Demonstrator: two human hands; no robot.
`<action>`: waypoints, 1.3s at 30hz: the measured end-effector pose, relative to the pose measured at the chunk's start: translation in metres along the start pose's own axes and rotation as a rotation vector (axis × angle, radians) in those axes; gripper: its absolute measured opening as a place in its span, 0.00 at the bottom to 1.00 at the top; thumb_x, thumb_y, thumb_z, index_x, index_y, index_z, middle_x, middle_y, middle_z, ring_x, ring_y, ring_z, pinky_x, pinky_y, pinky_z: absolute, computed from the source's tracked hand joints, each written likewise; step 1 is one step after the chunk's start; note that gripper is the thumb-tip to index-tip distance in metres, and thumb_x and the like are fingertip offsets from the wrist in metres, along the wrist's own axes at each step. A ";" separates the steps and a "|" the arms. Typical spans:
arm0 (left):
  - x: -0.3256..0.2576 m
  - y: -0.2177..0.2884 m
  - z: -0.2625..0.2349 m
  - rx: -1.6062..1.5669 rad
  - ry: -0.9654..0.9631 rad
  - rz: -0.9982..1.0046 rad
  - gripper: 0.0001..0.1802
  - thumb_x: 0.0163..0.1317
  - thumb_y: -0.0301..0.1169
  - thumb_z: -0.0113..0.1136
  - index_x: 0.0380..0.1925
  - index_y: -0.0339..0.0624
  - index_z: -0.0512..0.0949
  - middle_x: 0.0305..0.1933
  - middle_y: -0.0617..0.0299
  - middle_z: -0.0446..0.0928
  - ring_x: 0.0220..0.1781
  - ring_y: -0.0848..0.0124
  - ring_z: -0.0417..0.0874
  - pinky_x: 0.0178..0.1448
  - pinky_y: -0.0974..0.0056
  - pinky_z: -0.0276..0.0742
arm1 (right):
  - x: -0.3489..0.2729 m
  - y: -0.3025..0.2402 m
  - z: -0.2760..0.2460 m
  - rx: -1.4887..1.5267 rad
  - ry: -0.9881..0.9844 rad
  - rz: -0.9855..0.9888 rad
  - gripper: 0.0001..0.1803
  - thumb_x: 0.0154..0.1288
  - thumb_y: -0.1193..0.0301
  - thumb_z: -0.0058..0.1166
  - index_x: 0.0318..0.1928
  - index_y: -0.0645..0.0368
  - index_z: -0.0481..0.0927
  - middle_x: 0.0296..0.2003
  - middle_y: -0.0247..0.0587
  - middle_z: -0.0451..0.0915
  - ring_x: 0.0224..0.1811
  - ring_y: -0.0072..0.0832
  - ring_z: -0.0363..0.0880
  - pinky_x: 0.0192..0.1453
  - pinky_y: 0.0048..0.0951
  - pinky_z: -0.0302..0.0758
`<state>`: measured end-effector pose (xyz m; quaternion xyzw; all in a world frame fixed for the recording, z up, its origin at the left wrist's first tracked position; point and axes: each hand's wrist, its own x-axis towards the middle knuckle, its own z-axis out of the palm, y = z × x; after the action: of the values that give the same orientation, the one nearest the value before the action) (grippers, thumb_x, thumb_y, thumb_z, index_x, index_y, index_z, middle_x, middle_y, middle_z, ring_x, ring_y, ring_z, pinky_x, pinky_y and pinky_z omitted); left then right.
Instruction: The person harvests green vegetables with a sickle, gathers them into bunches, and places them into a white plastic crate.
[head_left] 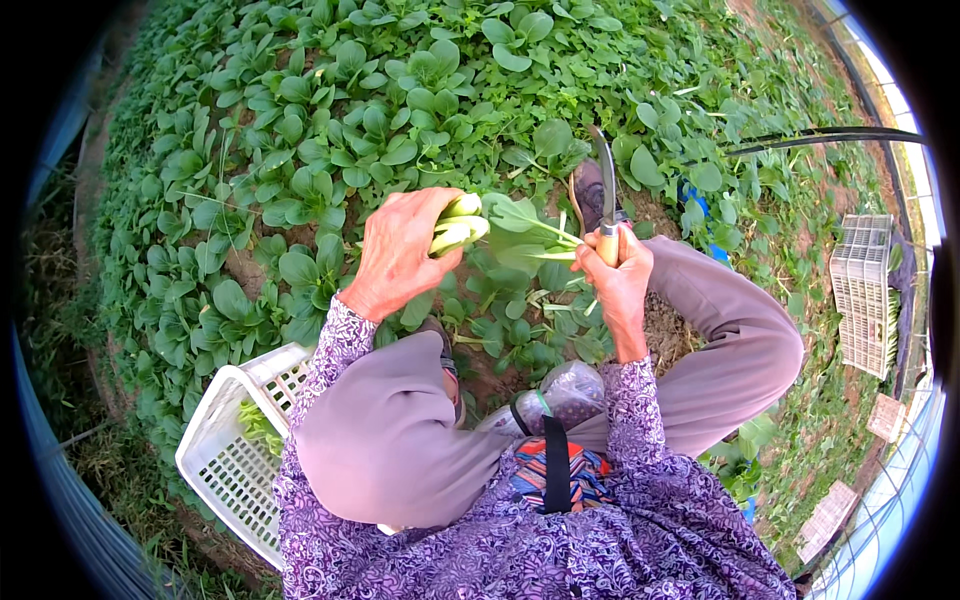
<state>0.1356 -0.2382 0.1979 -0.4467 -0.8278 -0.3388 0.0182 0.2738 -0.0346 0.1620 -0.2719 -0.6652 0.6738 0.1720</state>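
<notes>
We grip a pale-stemmed green bok choy plant (470,228) in our left hand (400,255); our right hand (618,275) is closed around a wooden-handled curved knife (606,200) just right. Near left, a white slatted plastic crate (235,455) holds a few greens.

There is one view, from a fisheye camera on the person's head, looking steeply down and a little forward. It sits close above the lap: the knees and patterned sleeves fill the lower half, forearms coming in from the bottom edge. The left hand (400,255) and right hand (620,280) meet near the picture's middle, close to the lens. Beyond them the vegetable bed (330,130) fills the upper half, curving away toward the rim. At lower left a white crate (225,450) lies beside the knee; at far right, stacked crates (865,290) look small and bent by the lens. A dark round border rings the picture.
</notes>
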 end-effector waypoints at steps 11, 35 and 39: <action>-0.004 0.004 0.026 -0.172 -0.230 0.152 0.28 0.39 0.32 0.58 0.47 0.41 0.74 0.47 0.54 0.75 0.48 0.57 0.75 0.59 0.56 0.66 | -0.011 -0.004 0.030 0.029 -0.212 0.044 0.08 0.49 0.79 0.55 0.31 0.64 0.71 0.25 0.31 0.72 0.22 0.15 0.72 0.24 0.17 0.69; -0.110 -0.114 0.137 0.673 -0.597 -0.194 0.10 0.37 0.21 0.58 0.25 0.39 0.81 0.65 0.46 0.57 0.58 0.55 0.66 0.35 0.63 0.77 | -0.014 0.206 0.079 -0.817 -0.533 -0.157 0.23 0.65 0.57 0.43 0.28 0.69 0.72 0.23 0.64 0.74 0.29 0.57 0.75 0.31 0.50 0.71; -0.147 -0.123 0.129 0.548 -0.551 -0.309 0.08 0.34 0.21 0.57 0.21 0.35 0.78 0.59 0.45 0.63 0.53 0.56 0.68 0.38 0.60 0.76 | -0.014 0.207 0.099 -0.823 -0.598 -0.110 0.22 0.66 0.59 0.42 0.26 0.68 0.71 0.20 0.61 0.74 0.28 0.55 0.75 0.29 0.47 0.73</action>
<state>0.1663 -0.3163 -0.0176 -0.3697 -0.9186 0.0273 -0.1368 0.2525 -0.1337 -0.0442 -0.0769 -0.9088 0.3944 -0.1118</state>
